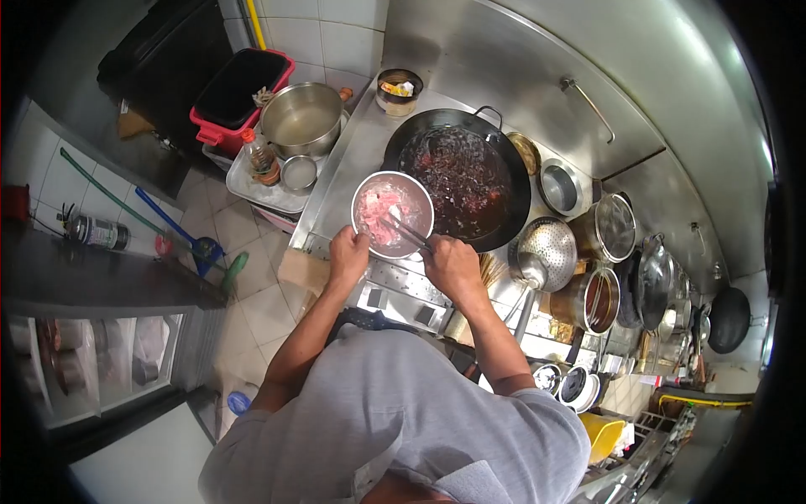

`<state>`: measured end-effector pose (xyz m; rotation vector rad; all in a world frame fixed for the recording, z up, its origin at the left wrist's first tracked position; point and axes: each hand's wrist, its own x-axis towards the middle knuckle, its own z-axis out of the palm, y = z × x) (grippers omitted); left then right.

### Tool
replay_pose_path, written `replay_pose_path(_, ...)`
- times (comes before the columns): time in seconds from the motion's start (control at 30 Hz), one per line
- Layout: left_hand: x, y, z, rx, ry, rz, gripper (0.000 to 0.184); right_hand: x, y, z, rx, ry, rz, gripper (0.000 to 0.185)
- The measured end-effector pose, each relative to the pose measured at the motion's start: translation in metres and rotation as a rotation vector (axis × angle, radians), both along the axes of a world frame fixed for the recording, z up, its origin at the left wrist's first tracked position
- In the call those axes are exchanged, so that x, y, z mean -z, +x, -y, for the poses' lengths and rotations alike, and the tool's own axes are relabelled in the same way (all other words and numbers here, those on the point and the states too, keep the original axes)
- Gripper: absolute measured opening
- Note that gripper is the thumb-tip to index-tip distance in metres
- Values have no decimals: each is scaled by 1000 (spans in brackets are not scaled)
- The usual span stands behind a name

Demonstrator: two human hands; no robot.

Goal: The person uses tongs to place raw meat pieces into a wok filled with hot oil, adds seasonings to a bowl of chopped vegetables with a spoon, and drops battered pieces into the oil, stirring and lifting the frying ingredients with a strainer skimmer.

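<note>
My left hand (348,257) grips the near left rim of a round metal bowl (426,191). Pink raw meat slices (379,212) lie in the bowl. In my right hand (454,265) is a pair of tongs or chopsticks (410,233), too small to tell which, with the tips among the meat. Just beyond the bowl, to its right, a large black wok (520,181) holds dark bubbling liquid with reddish pieces in it. The bowl overlaps the wok's left edge in view.
A perforated skimmer (550,245) lies right of the wok, near metal pots (596,298) and a steel dish (560,186). At left, a large pot (281,102), a sauce bottle (262,161) and a small sieve-like cup (299,175) stand on a tray. A small tin (397,102) sits behind.
</note>
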<state>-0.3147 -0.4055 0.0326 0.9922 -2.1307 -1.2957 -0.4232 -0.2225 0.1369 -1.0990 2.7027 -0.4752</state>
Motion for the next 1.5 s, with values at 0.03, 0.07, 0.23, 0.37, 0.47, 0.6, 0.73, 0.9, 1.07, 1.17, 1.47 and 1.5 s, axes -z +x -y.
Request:
replay_pose_path(0.03,0,-1,-1,7,-2,-1,28,-2,-1,-2,-10,24,4,21)
replay_pose_path(0.07,1,-1,-1,19,5,9,28,-3,-1,-4,-21,48,10,21)
replay_pose_path(0.23,8,-6,-8,16,39,-16,27,9,1,-9,-4,61,-18,21)
replay_pose_path(0.37,8,-7,-9,24,51,12,27,3,-3,-7,-8,93,16,22)
replay_pose_path(0.47,6,-8,-11,32,43,21,26,2,-6,-12,-5,98,33,20)
replay_pose_path(0.6,8,-13,-11,28,60,-11,26,-1,-14,-26,-2,4,-2,15)
replay_pose_path(0.73,5,-18,-10,27,77,-4,26,-19,-19,-36,40,-73,19,16)
replay_pose_path(0.9,6,-20,-12,12,101,-19,26,-52,-31,-42,112,-165,53,19)
replay_pose_path(1.07,43,-15,-6,-4,120,-36,26,-58,-73,-41,238,-141,-77,20)
replay_pose_path(1.17,40,-13,-5,-9,99,-47,28,12,-149,-38,296,-75,-208,23)
replay_pose_path(1.47,17,3,-3,8,63,4,28,116,-268,12,370,130,-184,31)
replay_pose_path(1.5,13,3,-2,7,42,5,28,102,-259,15,412,128,-185,32)
